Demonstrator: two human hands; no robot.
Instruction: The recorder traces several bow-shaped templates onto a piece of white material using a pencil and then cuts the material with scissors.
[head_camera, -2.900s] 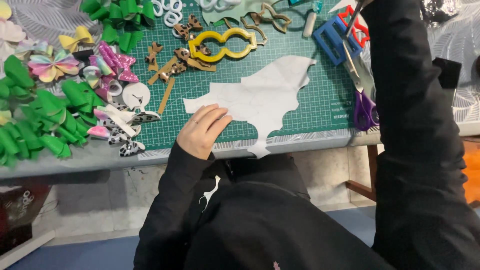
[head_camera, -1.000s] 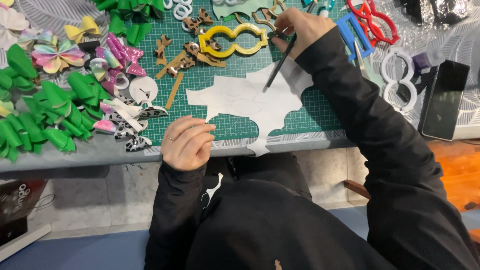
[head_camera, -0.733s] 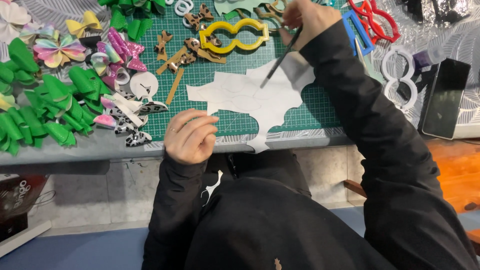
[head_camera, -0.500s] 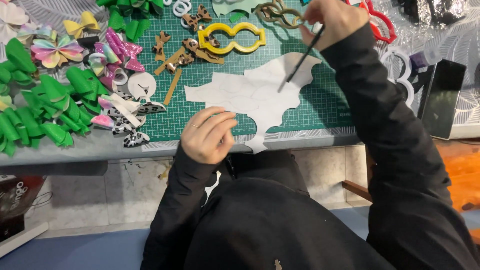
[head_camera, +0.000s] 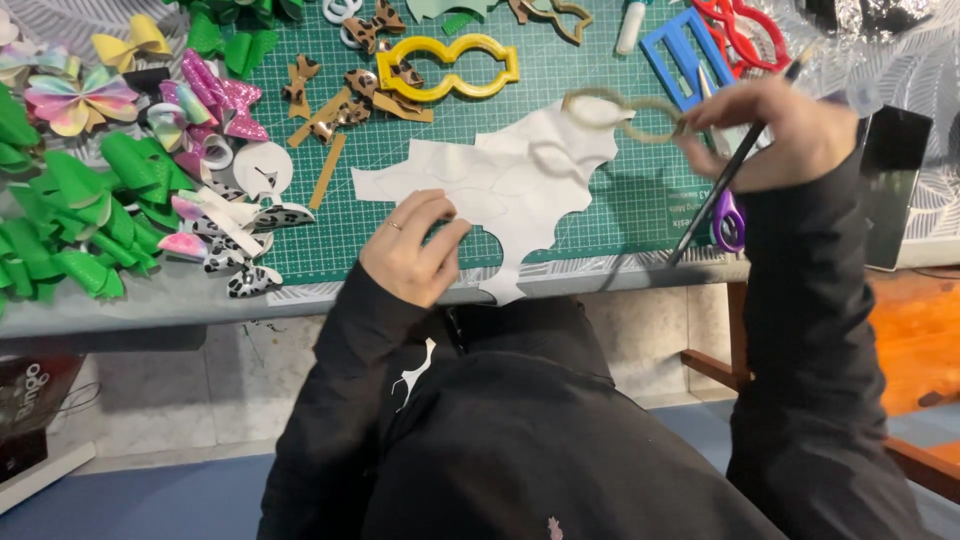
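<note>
My left hand (head_camera: 415, 247) rests with curled fingers on the near edge of a white cut-out sheet (head_camera: 520, 170), pinning it to the green cutting mat (head_camera: 620, 215). My right hand (head_camera: 778, 132) hovers above the mat's right side. It grips a thin dark pencil (head_camera: 715, 195) that points down toward the table edge. The same hand holds up a tan bow-shaped outline template (head_camera: 622, 112), blurred, over the sheet's upper right corner.
A yellow template (head_camera: 450, 65), leopard-print pieces (head_camera: 352, 108), a blue template (head_camera: 678, 48) and a red one (head_camera: 742, 28) lie at the mat's far side. Purple-handled scissors (head_camera: 728, 218) and a dark phone (head_camera: 890, 185) are at right. Green bows (head_camera: 70, 215) and glittery bows (head_camera: 215, 95) crowd the left.
My right hand lifted the tan template from the far edge of the mat and carried it right and nearer, pencil still in it. My left hand stayed on the sheet.
</note>
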